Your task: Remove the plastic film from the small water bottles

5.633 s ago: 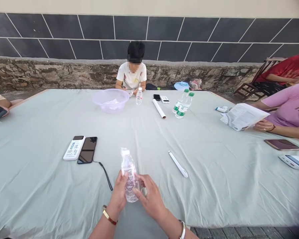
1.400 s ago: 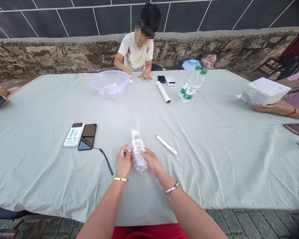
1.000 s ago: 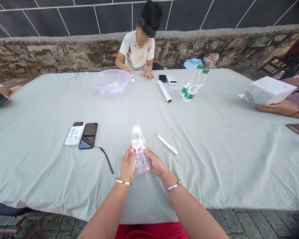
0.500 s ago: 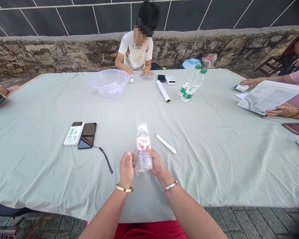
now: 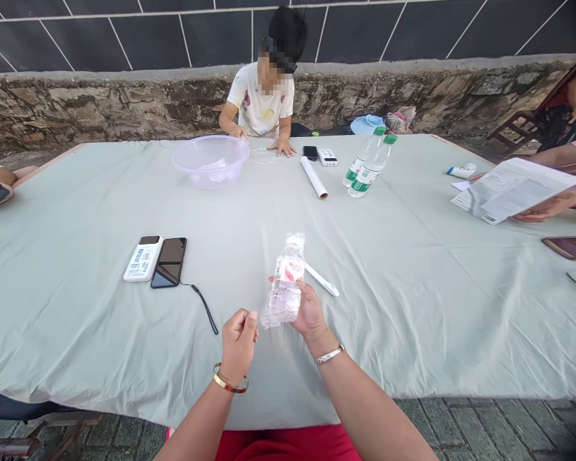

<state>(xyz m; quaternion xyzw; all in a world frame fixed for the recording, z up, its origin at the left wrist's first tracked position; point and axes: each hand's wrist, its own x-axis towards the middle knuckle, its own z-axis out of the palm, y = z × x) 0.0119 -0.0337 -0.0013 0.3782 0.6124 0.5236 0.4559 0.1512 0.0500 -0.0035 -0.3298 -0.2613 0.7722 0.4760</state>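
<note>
Outdoor paved area beside a building: brick paving [image 5: 489, 424] lies near right; a stone base [image 5: 125, 105] and dark tiled wall [image 5: 146, 40] (white-jointed) stand far.

The left arm [image 5: 199, 426] and right arm [image 5: 374, 403] reach forward from the near side of the bottle [image 5: 290, 282], set wide apart at the back and closer together toward it. The right hand [image 5: 310, 312] grips the bottle from its right, fingers passing behind it, a fingertip showing at its left edge, thumb along its right. The right wrist [image 5: 317, 341] lies near and right of the bottle. The left hand [image 5: 238, 342] is just left of the bottle's base, fingers curled inward, thumb pointing up; contact is unclear. The left wrist [image 5: 235, 369] lies further back, left of the bottle.
</note>
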